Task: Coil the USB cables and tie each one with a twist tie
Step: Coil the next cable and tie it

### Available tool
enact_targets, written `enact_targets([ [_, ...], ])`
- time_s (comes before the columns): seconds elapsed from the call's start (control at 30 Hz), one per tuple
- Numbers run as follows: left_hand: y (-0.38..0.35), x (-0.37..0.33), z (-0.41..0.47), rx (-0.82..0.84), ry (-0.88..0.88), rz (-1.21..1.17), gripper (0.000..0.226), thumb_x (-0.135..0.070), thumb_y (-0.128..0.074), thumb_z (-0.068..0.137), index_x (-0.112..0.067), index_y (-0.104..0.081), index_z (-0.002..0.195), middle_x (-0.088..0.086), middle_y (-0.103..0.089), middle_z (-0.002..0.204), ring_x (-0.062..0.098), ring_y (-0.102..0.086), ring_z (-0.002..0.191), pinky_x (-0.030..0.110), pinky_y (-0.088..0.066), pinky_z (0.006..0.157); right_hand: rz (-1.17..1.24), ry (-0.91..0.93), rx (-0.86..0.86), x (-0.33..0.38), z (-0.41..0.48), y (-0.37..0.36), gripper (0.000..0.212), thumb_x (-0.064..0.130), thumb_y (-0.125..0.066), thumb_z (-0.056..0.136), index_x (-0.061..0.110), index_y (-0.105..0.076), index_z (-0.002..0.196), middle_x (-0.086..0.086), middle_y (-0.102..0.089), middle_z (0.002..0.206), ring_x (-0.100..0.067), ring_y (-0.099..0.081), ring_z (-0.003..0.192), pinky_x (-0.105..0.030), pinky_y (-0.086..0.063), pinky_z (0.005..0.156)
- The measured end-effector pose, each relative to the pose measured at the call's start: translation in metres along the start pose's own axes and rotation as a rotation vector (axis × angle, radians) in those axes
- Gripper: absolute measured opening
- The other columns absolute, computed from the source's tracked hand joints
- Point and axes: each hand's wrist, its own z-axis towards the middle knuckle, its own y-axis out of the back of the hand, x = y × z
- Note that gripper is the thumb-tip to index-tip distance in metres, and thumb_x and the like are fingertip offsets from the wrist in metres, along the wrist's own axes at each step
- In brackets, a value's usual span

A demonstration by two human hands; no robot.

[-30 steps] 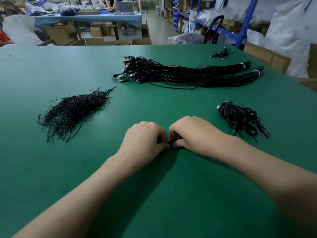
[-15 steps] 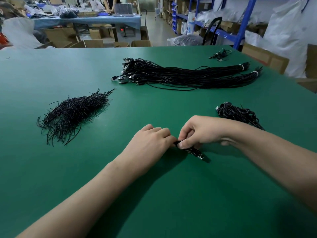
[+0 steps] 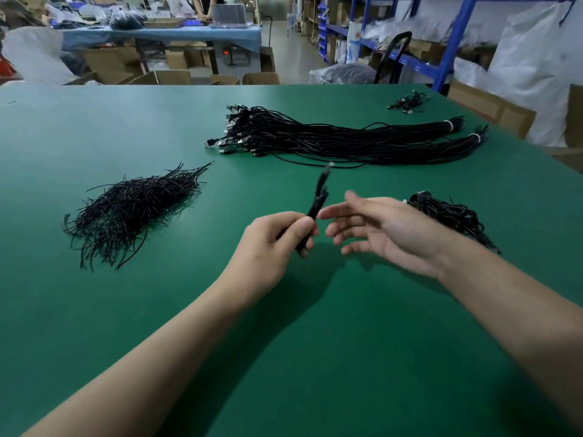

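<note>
- Head view, left hand [image 3: 271, 247]: raised above the green table [image 3: 315, 357], thumb and fingers curled round the lower part of a coiled USB cable [image 3: 318, 200], gripping it.
- Coiled USB cable: a slim black bundle in the air near table centre, tilted up and away from the person. The upper end is motion-blurred and the lower end pokes out under the left fingers. Can't make out a tie on it.
- Right hand [image 3: 391, 231]: just right of the cable, palm turned toward the left hand, fingers straight and spread, holding nothing. The fingertips are just beside the cable; contact can't be told.
- Twist ties [image 3: 132, 209]: a loose black heap on the table, left of the hands and well apart from them.
- Uncoiled USB cables [image 3: 347, 137]: a long black bundle lying across the far middle of the table, plugs at the left end, white bands [image 3: 448, 125] near the right end.
- Finished cable coils [image 3: 451, 216]: a small dark pile on the table just behind the right wrist.
- A few more cables [image 3: 410, 100] near the far right edge of the table.
- Beyond the table: cardboard boxes [image 3: 176, 77], blue shelving [image 3: 454, 42], white sacks [image 3: 536, 58].
</note>
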Motion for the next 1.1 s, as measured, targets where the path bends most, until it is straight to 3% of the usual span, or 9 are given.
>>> enact_targets([
  [0.13, -0.001, 0.003, -0.005, 0.051, 0.169, -0.268, 0.035, -0.028, -0.049, 0.106, -0.014, -0.066, 0.079, -0.005, -0.059, 0.069, 0.007, -0.050, 0.064, 0.022, -0.039, 0.059, -0.260, 0.220, -0.124, -0.032, 0.010, -0.034, 0.025, 0.033, -0.056, 0.102, 0.019, -0.076, 0.106, -0.008, -0.073, 0.085, -0.015, -0.058, 0.081, -0.026, -0.046, 0.066],
  [0.3, 0.013, 0.002, -0.010, 0.168, 0.319, -0.427, 0.036, -0.032, -0.051, 0.103, -0.015, -0.068, 0.075, -0.002, -0.060, 0.070, 0.007, -0.053, 0.062, 0.019, -0.045, 0.057, -0.092, 0.228, -0.148, -0.040, 0.011, -0.053, 0.025, 0.041, -0.063, 0.093, 0.027, -0.079, 0.106, -0.003, -0.073, 0.083, -0.008, -0.057, 0.082, -0.030, -0.035, 0.071],
  [0.4, 0.014, 0.002, -0.011, 0.213, 0.341, -0.468, 0.034, -0.031, -0.054, 0.100, -0.015, -0.071, 0.075, 0.000, -0.062, 0.070, 0.008, -0.056, 0.062, 0.020, -0.048, 0.057, -0.091, 0.230, -0.150, -0.042, 0.010, -0.051, 0.022, 0.040, -0.065, 0.090, 0.026, -0.080, 0.099, 0.006, -0.075, 0.086, -0.002, -0.060, 0.079, -0.031, -0.036, 0.075],
  [0.5, 0.012, 0.001, -0.013, 0.222, 0.332, -0.480, 0.031, -0.033, -0.057, 0.093, -0.011, -0.072, 0.077, 0.002, -0.064, 0.070, 0.010, -0.057, 0.061, 0.020, -0.050, 0.059, -0.007, 0.236, -0.148, -0.048, 0.007, -0.051, 0.024, 0.036, -0.066, 0.089, 0.020, -0.080, 0.102, -0.005, -0.068, 0.074, -0.011, -0.063, 0.070, -0.027, -0.043, 0.075],
  [0.63, 0.013, 0.004, -0.014, 0.229, 0.294, -0.468, 0.035, -0.028, -0.054, 0.100, -0.013, -0.074, 0.076, 0.003, -0.068, 0.073, 0.011, -0.059, 0.063, 0.018, -0.050, 0.065, 0.132, 0.265, -0.176, -0.051, 0.005, -0.059, 0.029, 0.032, -0.070, 0.085, 0.009, -0.078, 0.100, -0.014, -0.060, 0.078, -0.020, -0.063, 0.062, -0.024, -0.054, 0.068],
  [0.7, 0.015, 0.003, -0.015, 0.221, 0.269, -0.396, 0.037, -0.030, -0.052, 0.103, -0.012, -0.073, 0.079, 0.005, -0.069, 0.075, 0.013, -0.060, 0.066, 0.022, -0.051, 0.068, 0.124, 0.287, -0.216, -0.052, 0.006, -0.062, 0.027, 0.029, -0.069, 0.088, 0.006, -0.077, 0.098, -0.017, -0.059, 0.086, -0.023, -0.061, 0.065, -0.027, -0.053, 0.071],
  [0.83, 0.021, 0.007, -0.012, 0.220, 0.214, -0.095, 0.048, -0.046, -0.050, 0.104, -0.013, -0.076, 0.082, 0.018, -0.071, 0.080, 0.022, -0.054, 0.074, 0.054, -0.050, 0.080, 0.093, 0.273, -0.270, -0.054, 0.006, -0.063, 0.028, 0.031, -0.067, 0.089, 0.007, -0.078, 0.100, -0.022, -0.062, 0.111, -0.027, -0.065, 0.096, -0.044, -0.049, 0.098],
  [0.97, 0.030, 0.005, -0.012, 0.272, 0.186, 0.046, 0.038, -0.046, -0.050, 0.104, -0.024, -0.079, 0.093, -0.005, -0.074, 0.077, 0.009, -0.053, 0.068, 0.036, -0.049, 0.068, 0.095, 0.247, -0.299, -0.055, 0.007, -0.061, 0.028, 0.036, -0.067, 0.087, 0.013, -0.079, 0.096, -0.008, -0.069, 0.105, -0.022, -0.067, 0.104, -0.041, -0.045, 0.103],
  [1.1, 0.053, 0.005, -0.002, 0.001, 0.212, 0.414, 0.025, -0.045, -0.065, 0.095, -0.026, -0.080, 0.089, -0.007, -0.075, 0.076, 0.006, -0.067, 0.067, 0.029, -0.053, 0.067, 0.102, 0.235, -0.332, -0.055, 0.008, -0.057, 0.025, 0.036, -0.067, 0.085, 0.016, -0.080, 0.091, -0.002, -0.071, 0.105, -0.013, -0.065, 0.098, -0.031, -0.051, 0.083],
])
